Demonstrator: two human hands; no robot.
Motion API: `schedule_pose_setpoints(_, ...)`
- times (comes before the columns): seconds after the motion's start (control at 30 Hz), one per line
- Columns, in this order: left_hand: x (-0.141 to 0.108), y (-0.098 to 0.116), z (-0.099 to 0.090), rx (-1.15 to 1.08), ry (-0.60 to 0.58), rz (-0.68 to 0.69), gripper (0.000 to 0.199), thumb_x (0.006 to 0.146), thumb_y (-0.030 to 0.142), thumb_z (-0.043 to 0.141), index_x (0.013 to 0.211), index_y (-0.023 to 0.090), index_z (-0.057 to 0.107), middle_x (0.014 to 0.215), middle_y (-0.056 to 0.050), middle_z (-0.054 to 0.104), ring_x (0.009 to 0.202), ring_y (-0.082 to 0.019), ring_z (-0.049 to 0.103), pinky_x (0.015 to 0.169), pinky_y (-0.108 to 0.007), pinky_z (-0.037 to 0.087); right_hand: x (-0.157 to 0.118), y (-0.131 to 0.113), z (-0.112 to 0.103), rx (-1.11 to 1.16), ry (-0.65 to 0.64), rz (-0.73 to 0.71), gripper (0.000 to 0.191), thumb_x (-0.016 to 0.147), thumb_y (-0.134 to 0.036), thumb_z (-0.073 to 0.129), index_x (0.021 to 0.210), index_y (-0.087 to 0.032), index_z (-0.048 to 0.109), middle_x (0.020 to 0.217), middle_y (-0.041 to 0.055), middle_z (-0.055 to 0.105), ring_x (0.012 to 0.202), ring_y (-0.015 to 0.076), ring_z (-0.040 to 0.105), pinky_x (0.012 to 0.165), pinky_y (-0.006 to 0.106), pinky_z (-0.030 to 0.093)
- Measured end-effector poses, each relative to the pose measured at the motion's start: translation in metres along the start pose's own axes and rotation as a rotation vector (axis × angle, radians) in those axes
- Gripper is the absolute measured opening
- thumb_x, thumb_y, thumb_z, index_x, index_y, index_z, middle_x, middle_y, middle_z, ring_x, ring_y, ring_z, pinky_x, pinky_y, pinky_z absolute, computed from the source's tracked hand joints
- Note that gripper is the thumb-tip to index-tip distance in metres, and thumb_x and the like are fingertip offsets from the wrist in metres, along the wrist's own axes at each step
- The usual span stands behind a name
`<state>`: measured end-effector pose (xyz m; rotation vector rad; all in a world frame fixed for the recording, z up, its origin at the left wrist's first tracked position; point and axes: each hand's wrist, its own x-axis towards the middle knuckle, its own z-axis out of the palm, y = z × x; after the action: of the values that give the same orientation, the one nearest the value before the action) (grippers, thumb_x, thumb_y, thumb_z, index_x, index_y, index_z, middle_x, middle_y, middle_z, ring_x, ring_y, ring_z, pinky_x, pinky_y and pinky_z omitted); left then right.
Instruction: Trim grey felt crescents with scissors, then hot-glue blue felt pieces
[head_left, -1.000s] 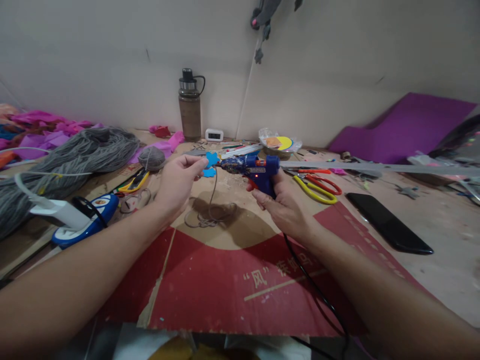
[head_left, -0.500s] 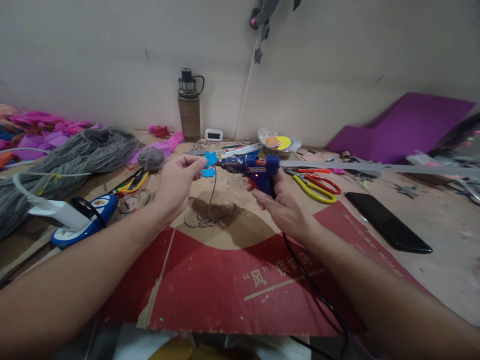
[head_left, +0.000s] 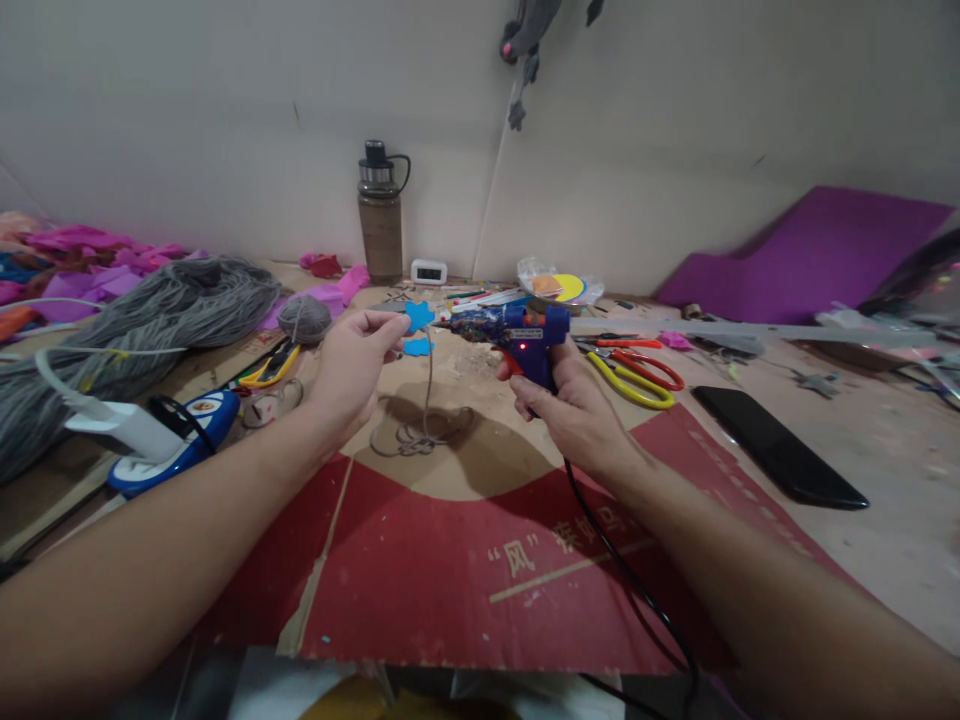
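Between the thumb and fingers of my left hand (head_left: 358,365) is a small blue scalloped cutout (head_left: 420,317). A second blue piece (head_left: 418,347) shows just below it, close to the same fingers. A grey cord (head_left: 429,390) hangs down from the blue pieces to a loose coil on the cardboard. My right hand (head_left: 574,405) grips a blue hot glue gun (head_left: 517,335) by its handle, a red light lit on its side. The nozzle points left at the upper cutout, a small gap apart. The trigger is partly hidden by my fingers.
Red printed cardboard (head_left: 420,570) covers the table's front. To the right lie yellow and red-handled pliers (head_left: 634,378) and a black phone (head_left: 776,445). On the left are grey yarn (head_left: 187,310) and a blue power strip (head_left: 176,450). A bottle (head_left: 380,220) stands by the wall.
The glue gun has shifted slightly right, so its nozzle now sits a little away from the blue cutout. My left hand keeps its hold on the blue piece.
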<state>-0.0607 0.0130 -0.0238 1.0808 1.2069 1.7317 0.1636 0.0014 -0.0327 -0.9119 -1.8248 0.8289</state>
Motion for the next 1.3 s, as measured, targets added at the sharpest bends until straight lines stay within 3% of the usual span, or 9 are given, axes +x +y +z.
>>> schedule_pose_setpoints(0.17, 0.0, -0.002, 0.0, -0.035, -0.011, -0.01, 0.016, 0.067, 0.024, 0.076, 0.069, 0.016, 0.063, 0.067, 0.001, 0.059, 0.06, -0.008, 0.051, 0.06, -0.022, 0.041, 0.013, 0.018, -0.002, 0.297, 0.102, 0.209, 0.027, 0.077, -0.032, 0.061, 0.095, -0.024, 0.042, 0.075, -0.005, 0.053, 0.051, 0.0087, 0.044, 0.048, 0.025, 0.041)
schedule_pose_setpoints(0.33, -0.002, -0.002, 0.003, -0.024, -0.043, -0.033, 0.016, 0.067, 0.022, 0.075, 0.066, 0.016, 0.06, 0.062, 0.002, 0.057, 0.059, -0.009, 0.05, 0.061, -0.024, 0.04, 0.028, 0.034, -0.015, -0.248, -0.014, 0.471, 0.015, 0.081, -0.032, 0.059, 0.081, -0.022, 0.047, 0.065, 0.0006, 0.055, 0.057, 0.0172, 0.055, 0.055, 0.032, 0.044)
schedule_pose_setpoints(0.43, -0.003, -0.002, 0.004, -0.006, -0.046, -0.009, 0.015, 0.067, 0.022, 0.073, 0.063, 0.016, 0.06, 0.062, 0.001, 0.057, 0.06, -0.01, 0.051, 0.062, -0.025, 0.04, 0.027, 0.03, -0.023, -0.715, 0.048, 0.346, 0.022, 0.081, -0.035, 0.062, 0.072, -0.021, 0.047, 0.079, 0.0107, 0.059, 0.078, 0.0261, 0.059, 0.07, 0.04, 0.045)
schedule_pose_setpoints(0.53, -0.004, -0.002, 0.004, 0.037, -0.055, 0.032, 0.014, 0.068, 0.023, 0.073, 0.064, 0.016, 0.061, 0.063, 0.001, 0.057, 0.062, -0.011, 0.051, 0.064, -0.026, 0.04, 0.021, 0.016, -0.019, -0.841, 0.213, 0.15, 0.024, 0.083, -0.037, 0.06, 0.072, -0.021, 0.046, 0.09, 0.0142, 0.058, 0.093, 0.0301, 0.056, 0.082, 0.046, 0.043)
schedule_pose_setpoints(0.67, -0.008, -0.003, 0.007, 0.098, -0.072, 0.055, 0.014, 0.07, 0.025, 0.072, 0.067, 0.017, 0.062, 0.064, 0.001, 0.059, 0.063, -0.011, 0.053, 0.065, -0.026, 0.04, 0.015, -0.004, 0.01, -0.322, 0.171, -0.002, 0.023, 0.084, -0.04, 0.06, 0.088, -0.022, 0.045, 0.095, 0.0081, 0.059, 0.09, 0.0214, 0.057, 0.083, 0.041, 0.047)
schedule_pose_setpoints(0.8, -0.015, -0.001, 0.01, 0.159, -0.086, 0.082, 0.015, 0.071, 0.026, 0.072, 0.068, 0.016, 0.061, 0.066, 0.001, 0.06, 0.063, -0.011, 0.053, 0.066, -0.026, 0.04, 0.02, -0.012, 0.045, 0.276, 0.038, 0.167, 0.043, 0.071, -0.033, 0.072, 0.093, -0.024, 0.036, 0.097, 0.004, 0.061, 0.089, 0.016, 0.062, 0.082, 0.035, 0.051)
schedule_pose_setpoints(0.9, -0.018, 0.001, 0.011, 0.195, -0.093, 0.096, 0.015, 0.072, 0.028, 0.071, 0.07, 0.016, 0.061, 0.068, 0.001, 0.061, 0.065, -0.012, 0.053, 0.066, -0.026, 0.04, 0.025, -0.012, 0.057, 0.414, -0.021, 0.252, 0.041, 0.072, -0.025, 0.067, 0.096, -0.025, 0.034, 0.082, -0.0034, 0.057, 0.07, 0.0118, 0.06, 0.068, 0.03, 0.052)
schedule_pose_setpoints(1.1, -0.022, 0.002, 0.014, 0.157, -0.109, 0.041, 0.016, 0.072, 0.028, 0.071, 0.071, 0.017, 0.059, 0.066, 0.001, 0.059, 0.065, -0.011, 0.053, 0.067, -0.026, 0.041, 0.027, -0.009, 0.052, 0.055, 0.111, 0.019, 0.006, 0.086, -0.027, 0.053, 0.088, -0.022, 0.05, 0.079, -0.0013, 0.055, 0.065, 0.0107, 0.052, 0.058, 0.026, 0.045)
schedule_pose_setpoints(1.3, -0.022, 0.003, 0.015, 0.118, -0.125, 0.015, 0.016, 0.07, 0.026, 0.072, 0.07, 0.017, 0.058, 0.068, 0.001, 0.058, 0.064, -0.011, 0.053, 0.066, -0.025, 0.041, 0.028, -0.009, 0.045, -0.189, 0.155, -0.142, 0.002, 0.086, -0.02, 0.058, 0.084, -0.02, 0.057, 0.076, 0.0003, 0.059, 0.068, 0.0124, 0.052, 0.066, 0.028, 0.042)
